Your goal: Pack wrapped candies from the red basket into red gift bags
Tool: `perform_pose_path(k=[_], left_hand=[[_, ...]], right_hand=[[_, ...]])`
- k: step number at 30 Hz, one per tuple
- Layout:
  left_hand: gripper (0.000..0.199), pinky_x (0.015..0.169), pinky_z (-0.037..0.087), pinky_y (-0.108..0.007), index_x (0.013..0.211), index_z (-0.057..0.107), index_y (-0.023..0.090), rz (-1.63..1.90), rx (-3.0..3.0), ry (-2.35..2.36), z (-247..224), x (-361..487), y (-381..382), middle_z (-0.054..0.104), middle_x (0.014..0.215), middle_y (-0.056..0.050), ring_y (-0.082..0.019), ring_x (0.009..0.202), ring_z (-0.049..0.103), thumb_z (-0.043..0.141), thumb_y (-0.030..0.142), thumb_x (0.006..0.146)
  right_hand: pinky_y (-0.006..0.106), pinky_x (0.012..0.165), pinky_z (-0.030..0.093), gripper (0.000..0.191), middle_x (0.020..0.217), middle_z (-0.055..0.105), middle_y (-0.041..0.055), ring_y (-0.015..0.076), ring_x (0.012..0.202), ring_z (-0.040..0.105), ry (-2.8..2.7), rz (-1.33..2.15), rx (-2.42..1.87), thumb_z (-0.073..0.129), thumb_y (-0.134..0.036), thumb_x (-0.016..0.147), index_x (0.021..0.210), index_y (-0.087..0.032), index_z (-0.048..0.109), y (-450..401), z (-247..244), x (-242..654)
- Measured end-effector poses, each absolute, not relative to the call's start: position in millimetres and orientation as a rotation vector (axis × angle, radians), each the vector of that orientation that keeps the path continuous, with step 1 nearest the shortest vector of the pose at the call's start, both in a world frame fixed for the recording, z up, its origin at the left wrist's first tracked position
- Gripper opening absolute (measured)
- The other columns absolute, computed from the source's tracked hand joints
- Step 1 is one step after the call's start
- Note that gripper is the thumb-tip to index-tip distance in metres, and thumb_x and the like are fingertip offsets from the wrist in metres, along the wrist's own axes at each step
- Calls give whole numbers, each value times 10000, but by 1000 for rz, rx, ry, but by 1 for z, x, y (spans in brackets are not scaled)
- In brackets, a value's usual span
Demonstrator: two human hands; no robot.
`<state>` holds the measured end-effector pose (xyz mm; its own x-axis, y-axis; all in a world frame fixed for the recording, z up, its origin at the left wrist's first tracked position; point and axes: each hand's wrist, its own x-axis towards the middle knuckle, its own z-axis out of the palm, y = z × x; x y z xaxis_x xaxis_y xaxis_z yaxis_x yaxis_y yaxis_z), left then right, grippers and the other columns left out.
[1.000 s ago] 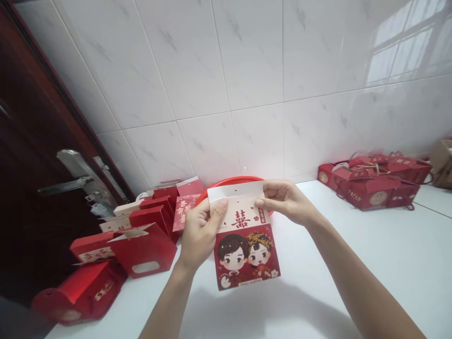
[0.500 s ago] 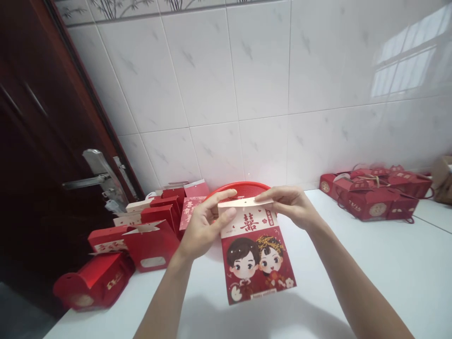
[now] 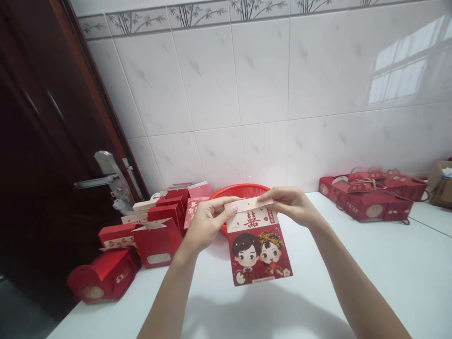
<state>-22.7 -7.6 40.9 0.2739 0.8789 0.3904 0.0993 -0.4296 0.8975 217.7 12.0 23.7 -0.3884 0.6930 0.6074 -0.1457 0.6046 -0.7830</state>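
A red and cream paper box (image 3: 260, 252) with two cartoon figures hangs upright over the white table, held by its top edge. My left hand (image 3: 208, 221) pinches the top left corner between thumb and fingers. On the top right corner, my right hand (image 3: 291, 205) grips the cream flap with its fingertips. Behind the box and my hands stands a red plastic basket (image 3: 240, 190), partly hidden by them.
Several red and cream boxes (image 3: 158, 242) stand at the left beside a dark door (image 3: 42, 141). Red boxes with cords (image 3: 374, 202) lie at the right by the tiled wall (image 3: 264, 80). A brown item (image 3: 439, 186) sits at the far right edge.
The view has tilted up a little. The cream top flap now lies flatter against the front of the box, and my left hand's thumb and fingers have come closer together.
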Motion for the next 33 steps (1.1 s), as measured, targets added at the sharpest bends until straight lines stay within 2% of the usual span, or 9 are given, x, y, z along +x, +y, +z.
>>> perform_pose_path(k=[5, 7, 13, 17, 20, 26, 29, 31, 33], left_hand=[[375, 723, 635, -341, 1056, 763, 148, 1286, 1823, 889, 37, -19, -8, 795, 957, -117, -237, 833, 751, 735, 425, 804], [379, 744, 636, -351, 1064, 763, 153, 1287, 1874, 894, 36, -18, -8, 795, 958, -113, -243, 854, 750, 719, 439, 819], [419, 762, 626, -379, 1078, 760, 164, 1168, 1884, 853, 38, -20, -6, 785, 868, -96, -240, 819, 735, 746, 465, 787], [257, 697, 595, -314, 801, 761, 177, 1070, 1925, 813, 43, -25, -6, 750, 799, -71, -205, 751, 701, 761, 434, 777], [282, 602, 546, -268, 645, 716, 185, 1079, 2051, 840, 45, -27, -8, 692, 689, -47, -171, 663, 639, 731, 417, 804], [292, 552, 484, -245, 607, 694, 180, 904, 2103, 756, 39, -23, 2, 628, 607, -25, -134, 575, 553, 717, 394, 804], [290, 614, 521, -273, 673, 723, 174, 797, 2105, 738, 31, -15, 10, 674, 668, -51, -169, 651, 614, 699, 427, 810], [252, 696, 547, -293, 743, 751, 181, 886, 2121, 775, 29, -11, 9, 719, 766, -68, -198, 759, 658, 715, 424, 801], [199, 738, 545, -282, 727, 747, 198, 1195, 2109, 808, 32, -9, 1, 726, 800, -49, -192, 793, 658, 761, 391, 773]], right_hand=[[325, 788, 572, 426, 1061, 722, 81, 186, 943, 682, -1947, 1084, -476, 750, -373, 823, 1204, -198, 673, 5, 31, 228], [337, 775, 571, 489, 1027, 727, 83, 192, 928, 683, -1927, 1081, -542, 722, -414, 848, 1274, -196, 620, 4, 31, 228], [251, 649, 516, 281, 836, 704, 49, 139, 761, 649, -1822, 885, -668, 710, -430, 856, 886, -151, 719, 5, 26, 221], [250, 646, 520, 272, 829, 704, 40, 135, 747, 644, -1723, 939, -608, 732, -426, 835, 892, -160, 725, 5, 22, 225], [251, 644, 520, 267, 804, 709, 35, 131, 726, 642, -1686, 1001, -597, 753, -422, 817, 870, -162, 724, 6, 15, 229], [248, 646, 508, 259, 777, 709, 23, 120, 696, 638, -1667, 1152, -579, 768, -411, 807, 857, -162, 719, 14, -13, 235], [262, 659, 504, 295, 778, 707, 29, 129, 703, 630, -1637, 1142, -638, 774, -433, 791, 858, -151, 717, 12, -25, 242], [270, 673, 500, 326, 777, 703, 34, 134, 709, 622, -1603, 1084, -701, 777, -455, 778, 855, -144, 720, 9, -30, 250], [276, 683, 495, 352, 769, 695, 34, 140, 710, 611, -1552, 996, -766, 781, -481, 761, 837, -142, 720, 4, -34, 261]])
